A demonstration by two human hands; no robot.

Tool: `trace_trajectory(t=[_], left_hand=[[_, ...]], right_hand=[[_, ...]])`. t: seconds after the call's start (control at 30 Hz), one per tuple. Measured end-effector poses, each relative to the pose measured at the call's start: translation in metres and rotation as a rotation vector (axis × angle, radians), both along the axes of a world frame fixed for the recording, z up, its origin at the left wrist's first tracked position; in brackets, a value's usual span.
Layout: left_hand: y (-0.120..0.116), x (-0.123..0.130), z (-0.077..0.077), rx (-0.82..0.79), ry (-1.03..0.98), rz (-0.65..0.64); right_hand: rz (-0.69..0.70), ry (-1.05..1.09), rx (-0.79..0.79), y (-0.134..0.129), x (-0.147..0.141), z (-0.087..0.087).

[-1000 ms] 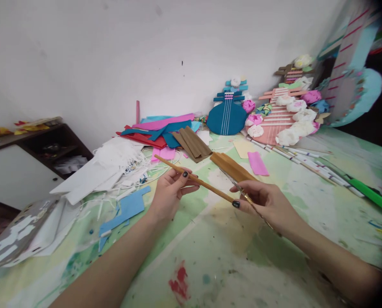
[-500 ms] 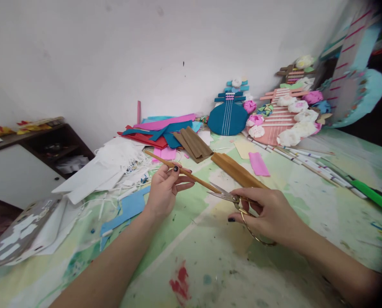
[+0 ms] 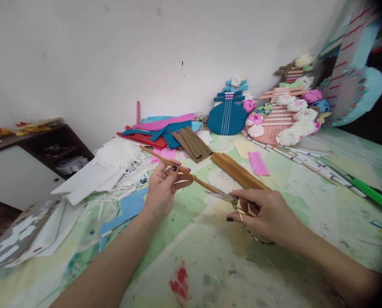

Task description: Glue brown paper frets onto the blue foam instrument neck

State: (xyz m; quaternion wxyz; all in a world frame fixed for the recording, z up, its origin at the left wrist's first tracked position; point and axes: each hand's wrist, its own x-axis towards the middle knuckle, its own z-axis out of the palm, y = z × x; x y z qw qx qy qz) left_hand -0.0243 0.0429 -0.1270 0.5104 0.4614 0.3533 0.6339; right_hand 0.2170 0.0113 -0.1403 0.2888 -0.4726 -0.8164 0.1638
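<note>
Paint-stained table [image 3: 216, 265] beneath ochre strip [image 3: 200, 181] in left hand [image 3: 161, 190], scissors [image 3: 232, 199] in right hand [image 3: 270, 211]

No text, brand or number can be read; not on the scissors [image 3: 234, 200] gripped by the right hand [image 3: 268, 214], nor on the green tool [image 3: 374, 196] to the right of that grip.

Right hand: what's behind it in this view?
Behind the right hand, the folded mustard paper runs out of sight; its far end shows, but its near end is covered. The fingers also hide part of the scissors' handles.
</note>
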Motion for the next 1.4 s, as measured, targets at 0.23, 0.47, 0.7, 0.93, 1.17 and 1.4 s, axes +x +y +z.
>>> trace_trajectory(t=[0.23, 0.47, 0.7, 0.93, 1.17, 1.4], left_hand=[[-0.008, 0.008, -0.003, -0.032, 0.05, -0.136], [-0.009, 0.011, -0.004, -0.045, 0.05, -0.138], [-0.01, 0.013, -0.004, -0.022, 0.054, -0.117], [-0.012, 0.015, -0.003, -0.049, 0.056, -0.106], [-0.013, 0.017, -0.001, -0.082, 0.042, -0.075], [-0.015, 0.018, -0.001, -0.1, 0.036, -0.074]], right_hand=[[-0.031, -0.001, 0.032, -0.001, -0.001, -0.004], [-0.004, 0.022, 0.042, -0.003, -0.002, -0.003], [-0.031, 0.005, 0.155, -0.001, -0.002, -0.006], [-0.026, -0.057, 0.233, 0.0, -0.001, -0.01], [0.02, -0.067, 0.323, -0.001, 0.001, -0.013], [0.015, -0.089, 0.407, 0.001, 0.002, -0.015]])
